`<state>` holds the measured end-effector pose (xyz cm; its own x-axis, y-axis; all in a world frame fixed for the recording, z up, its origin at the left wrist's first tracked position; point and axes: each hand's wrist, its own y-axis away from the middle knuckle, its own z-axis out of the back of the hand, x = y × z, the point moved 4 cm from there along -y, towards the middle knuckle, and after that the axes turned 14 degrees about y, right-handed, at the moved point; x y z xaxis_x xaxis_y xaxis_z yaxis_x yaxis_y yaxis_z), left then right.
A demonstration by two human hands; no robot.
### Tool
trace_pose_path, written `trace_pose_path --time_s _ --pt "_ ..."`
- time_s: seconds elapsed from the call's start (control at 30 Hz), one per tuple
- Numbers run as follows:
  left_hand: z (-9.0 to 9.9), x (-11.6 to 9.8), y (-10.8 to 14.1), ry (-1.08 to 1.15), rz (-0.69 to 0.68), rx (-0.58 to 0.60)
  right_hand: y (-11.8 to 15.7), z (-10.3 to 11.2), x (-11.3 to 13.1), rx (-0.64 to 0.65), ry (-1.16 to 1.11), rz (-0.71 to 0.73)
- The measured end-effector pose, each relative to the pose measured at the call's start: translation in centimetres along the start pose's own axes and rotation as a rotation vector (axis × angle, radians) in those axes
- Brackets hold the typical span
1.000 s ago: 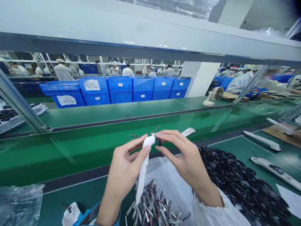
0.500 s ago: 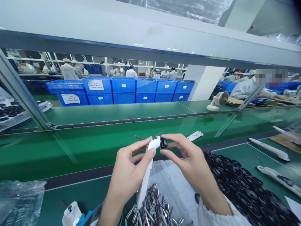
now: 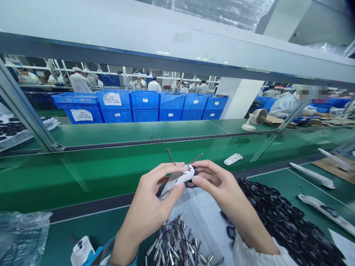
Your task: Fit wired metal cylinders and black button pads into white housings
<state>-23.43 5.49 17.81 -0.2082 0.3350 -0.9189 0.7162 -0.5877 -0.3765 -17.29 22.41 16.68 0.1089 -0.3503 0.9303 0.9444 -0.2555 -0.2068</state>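
Both my hands meet above the bench, holding a long white plastic housing nearly level. My left hand grips its middle and lower part. My right hand pinches a black ring at its upper end. Thin red and black wires stick up from the housing. Below my hands, a heap of wired metal cylinders lies on a white sheet. A mass of black rings lies to the right of my right hand.
White housings lie on the green bench at right, and a small white part sits beyond my hands. A clear plastic bag and a white bottle are at lower left. Blue crates and co-workers stand beyond the glass.
The white housing has swung from nearly upright to nearly level between my hands. Its wires now stand out more, and the black ring is pressed closer against its end.
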Motion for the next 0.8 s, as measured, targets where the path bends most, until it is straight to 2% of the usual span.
trace_pose_path --time_s 0.17,0.47,0.67,0.8 --pt "-0.2 -0.4 0.2 -0.080 -0.067 0.065 0.1 0.0 -0.2 0.234 -0.124 -0.080" --pt "-0.6 -0.3 0.1 -0.102 -0.112 0.067 0.1 -1.0 -1.6 0.483 -0.351 -0.214" --pt "-0.8 -0.1 0.0 -0.074 -0.086 0.101 0.0 -0.7 -1.5 0.500 -0.330 -0.190" --pt "-1.2 -0.5 0.1 -0.100 -0.137 0.114 0.2 -0.3 -1.4 0.500 -0.304 -0.184"
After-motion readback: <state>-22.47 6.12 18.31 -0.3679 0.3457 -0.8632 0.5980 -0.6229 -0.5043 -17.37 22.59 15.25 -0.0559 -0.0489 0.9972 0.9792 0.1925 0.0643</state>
